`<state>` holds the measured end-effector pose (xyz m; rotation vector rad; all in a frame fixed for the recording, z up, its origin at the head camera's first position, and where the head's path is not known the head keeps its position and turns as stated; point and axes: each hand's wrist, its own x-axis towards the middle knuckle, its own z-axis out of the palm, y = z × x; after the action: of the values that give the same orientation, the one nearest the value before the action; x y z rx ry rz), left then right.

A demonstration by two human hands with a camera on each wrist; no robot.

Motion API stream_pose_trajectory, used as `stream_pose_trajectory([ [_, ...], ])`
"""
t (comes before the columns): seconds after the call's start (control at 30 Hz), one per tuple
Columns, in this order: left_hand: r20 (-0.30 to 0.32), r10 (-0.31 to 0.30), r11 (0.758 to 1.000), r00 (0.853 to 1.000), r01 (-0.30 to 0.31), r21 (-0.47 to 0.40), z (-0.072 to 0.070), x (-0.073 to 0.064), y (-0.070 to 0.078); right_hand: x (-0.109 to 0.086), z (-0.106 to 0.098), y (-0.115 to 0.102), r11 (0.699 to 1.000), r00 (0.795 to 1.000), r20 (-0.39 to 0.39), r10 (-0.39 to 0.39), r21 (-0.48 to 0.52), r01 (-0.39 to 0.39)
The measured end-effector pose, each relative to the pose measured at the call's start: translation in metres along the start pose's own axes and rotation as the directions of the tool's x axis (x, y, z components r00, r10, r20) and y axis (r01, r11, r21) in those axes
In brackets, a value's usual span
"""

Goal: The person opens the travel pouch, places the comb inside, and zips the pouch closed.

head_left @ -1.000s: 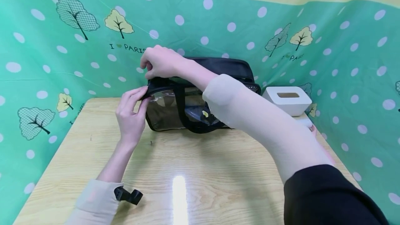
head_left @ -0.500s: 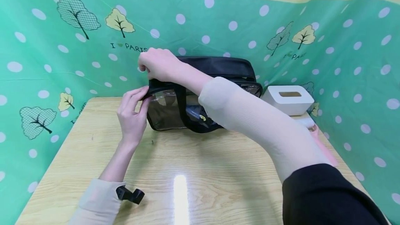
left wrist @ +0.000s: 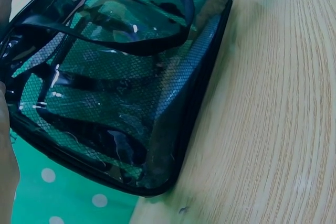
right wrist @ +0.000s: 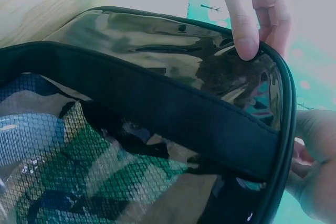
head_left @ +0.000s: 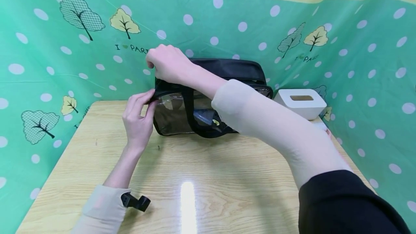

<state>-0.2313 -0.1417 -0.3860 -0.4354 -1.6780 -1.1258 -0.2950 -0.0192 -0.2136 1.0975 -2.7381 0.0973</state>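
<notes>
A clear toiletry bag (head_left: 171, 118) with black trim and straps stands at the back of the table, its black upper part (head_left: 232, 68) raised. My left hand (head_left: 138, 118) pinches its upper left corner; the thumb lies on the clear panel in the right wrist view. My right hand (head_left: 169, 62) reaches across, above the bag's left end. In the right wrist view, that hand (right wrist: 317, 169) has curled fingers at the black edge, and what they pinch is hidden. Something blue (head_left: 204, 116) shows inside the bag, behind mesh in the right wrist view.
A white tissue box (head_left: 300, 104) stands right of the bag. My right sleeve (head_left: 269, 129) covers part of the bag and of the table's right side. A green patterned cloth (head_left: 208, 21) hangs close behind the bag. The wooden table (head_left: 224, 176) extends in front.
My right hand shifted slightly left and down, then back up and right above the bag's left end. My left hand keeps its hold on the corner. The bag stays nearly in place.
</notes>
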Motion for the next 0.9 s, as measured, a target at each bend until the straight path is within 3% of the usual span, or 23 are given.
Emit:
stream_pose_trajectory([
  [0.2, 0.009, -0.004, 1.0, 1.0, 0.004, 0.023, 0.0, 0.0, 0.0, -0.003, -0.005, 0.01, 0.997, 0.999, -0.025, 0.031, 0.066, -0.029],
  [0.5, 0.027, 0.001, 1.0, 1.0, -0.001, 0.01, -0.001, 0.001, -0.003, -0.014, -0.011, 0.026, 0.992, 0.998, 0.045, 0.039, 0.115, -0.044],
  [0.9, 0.062, 0.036, 0.999, 0.997, -0.037, 0.008, -0.003, 0.003, -0.007, -0.026, -0.008, 0.041, 0.967, 0.995, 0.075, 0.067, 0.241, -0.083],
])
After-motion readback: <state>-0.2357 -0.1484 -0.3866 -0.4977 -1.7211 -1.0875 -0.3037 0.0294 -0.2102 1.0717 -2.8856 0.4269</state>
